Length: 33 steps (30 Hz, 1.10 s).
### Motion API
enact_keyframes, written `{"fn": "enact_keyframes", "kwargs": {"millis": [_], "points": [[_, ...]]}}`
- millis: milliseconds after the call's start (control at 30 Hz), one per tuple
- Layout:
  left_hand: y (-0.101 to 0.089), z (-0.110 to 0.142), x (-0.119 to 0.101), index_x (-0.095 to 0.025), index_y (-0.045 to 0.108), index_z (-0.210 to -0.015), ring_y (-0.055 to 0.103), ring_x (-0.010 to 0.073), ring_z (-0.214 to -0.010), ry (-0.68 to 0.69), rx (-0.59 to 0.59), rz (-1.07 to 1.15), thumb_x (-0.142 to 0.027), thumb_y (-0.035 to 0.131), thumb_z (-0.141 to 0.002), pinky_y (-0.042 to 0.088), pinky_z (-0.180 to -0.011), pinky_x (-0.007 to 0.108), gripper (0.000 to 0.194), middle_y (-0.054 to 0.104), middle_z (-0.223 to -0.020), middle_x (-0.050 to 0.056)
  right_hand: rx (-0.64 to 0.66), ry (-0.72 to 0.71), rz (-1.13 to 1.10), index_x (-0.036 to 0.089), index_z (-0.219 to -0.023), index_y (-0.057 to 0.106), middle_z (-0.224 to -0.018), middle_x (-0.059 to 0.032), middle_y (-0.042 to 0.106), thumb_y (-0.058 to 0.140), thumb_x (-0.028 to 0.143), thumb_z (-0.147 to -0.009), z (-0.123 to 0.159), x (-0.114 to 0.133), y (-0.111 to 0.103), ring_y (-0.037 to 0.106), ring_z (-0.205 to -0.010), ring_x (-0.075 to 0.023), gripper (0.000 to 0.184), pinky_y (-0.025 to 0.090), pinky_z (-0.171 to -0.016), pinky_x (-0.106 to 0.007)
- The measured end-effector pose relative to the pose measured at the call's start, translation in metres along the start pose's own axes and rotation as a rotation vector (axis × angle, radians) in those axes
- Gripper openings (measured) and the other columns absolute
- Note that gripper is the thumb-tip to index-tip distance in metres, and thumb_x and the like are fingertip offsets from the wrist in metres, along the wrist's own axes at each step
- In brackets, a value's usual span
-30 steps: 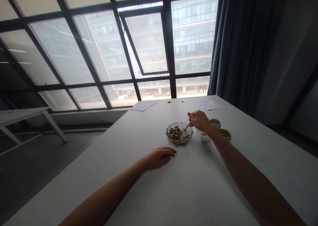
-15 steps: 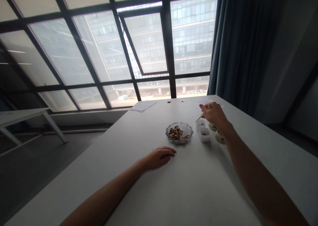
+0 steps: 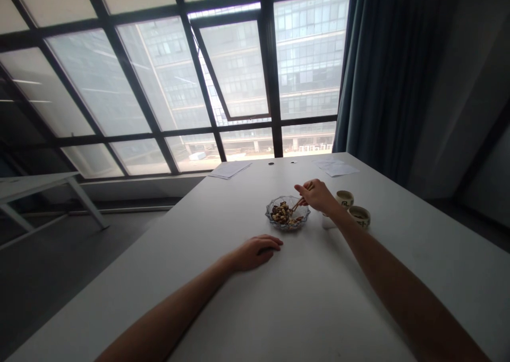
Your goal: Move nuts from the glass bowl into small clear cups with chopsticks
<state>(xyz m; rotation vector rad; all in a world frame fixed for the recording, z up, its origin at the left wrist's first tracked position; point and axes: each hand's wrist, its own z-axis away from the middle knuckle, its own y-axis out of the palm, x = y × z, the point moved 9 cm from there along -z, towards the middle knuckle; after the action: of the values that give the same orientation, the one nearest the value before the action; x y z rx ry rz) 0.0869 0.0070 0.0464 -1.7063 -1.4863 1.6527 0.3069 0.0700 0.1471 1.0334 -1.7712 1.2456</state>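
Observation:
A clear glass bowl (image 3: 274,222) of mixed nuts and beans stands mid-table. My right hand (image 3: 317,195) is closed around a pair of wooden chopsticks (image 3: 298,201) whose tips reach into the bowl from its right side. My left hand (image 3: 255,252) rests on the white table (image 3: 303,298) in front of the bowl, fingers loosely curled, holding nothing. Two small round ceramic cups (image 3: 345,198) (image 3: 360,216) stand right of my right hand. A small white square container (image 3: 327,222) is mostly hidden behind my right wrist.
Sheets of paper (image 3: 230,169) (image 3: 338,167) lie near the table's far edge by the window. A second white table (image 3: 35,184) stands at the left. A dark curtain (image 3: 382,75) hangs at the right of the window.
My right hand, which had moved right over the small white containers half a second ago, has come back left, and the chopstick tips are in the bowl again. My left hand has stayed still.

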Motion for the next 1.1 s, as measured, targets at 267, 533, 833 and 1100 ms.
{"fn": "enact_keyframes", "kwargs": {"millis": [267, 533, 833, 1100], "points": [[0.001, 0.0, 0.003, -0.023, 0.07, -0.126, 0.064, 0.0221, -0.126, -0.006, -0.002, -0.005, -0.02, 0.057, -0.1, 0.049, -0.112, 0.033, 0.029, 0.068, -0.137, 0.008, 0.004, -0.036, 0.084, 0.018, -0.061, 0.064, -0.062, -0.0099, 0.072, 0.066, 0.034, -0.097, -0.003, -0.002, -0.001, 0.074, -0.056, -0.0226, 0.039, 0.057, -0.051, -0.027], [0.003, 0.005, 0.009, -0.023, 0.07, -0.126, 0.064, 0.0224, -0.126, 0.003, 0.002, 0.004, -0.023, 0.057, -0.101, 0.049, -0.112, 0.033, 0.029, 0.068, -0.137, 0.009, -0.088, -0.115, 0.134, 0.016, -0.066, 0.067, -0.066, -0.0107, 0.074, 0.062, 0.035, -0.099, 0.009, 0.032, -0.041, 0.073, -0.057, -0.0216, 0.038, 0.055, -0.052, -0.027], [0.0, 0.007, 0.017, -0.023, 0.071, -0.125, 0.065, 0.0221, -0.126, -0.003, -0.006, -0.006, -0.023, 0.056, -0.101, 0.05, -0.111, 0.033, 0.028, 0.069, -0.136, 0.009, -0.202, -0.099, 0.492, 0.019, -0.056, 0.059, -0.058, -0.0079, 0.069, 0.064, 0.035, -0.097, 0.032, 0.061, -0.075, 0.065, -0.053, -0.0194, 0.045, 0.044, -0.056, -0.03], [0.0, 0.007, 0.013, -0.023, 0.071, -0.124, 0.065, 0.0216, -0.126, -0.006, -0.004, -0.009, -0.02, 0.056, -0.1, 0.049, -0.111, 0.032, 0.028, 0.069, -0.136, 0.008, -0.072, -0.076, 0.359, 0.018, -0.06, 0.062, -0.062, -0.008, 0.071, 0.063, 0.033, -0.098, 0.03, 0.058, -0.052, 0.067, -0.053, -0.0184, 0.041, 0.045, -0.051, -0.027]]}}
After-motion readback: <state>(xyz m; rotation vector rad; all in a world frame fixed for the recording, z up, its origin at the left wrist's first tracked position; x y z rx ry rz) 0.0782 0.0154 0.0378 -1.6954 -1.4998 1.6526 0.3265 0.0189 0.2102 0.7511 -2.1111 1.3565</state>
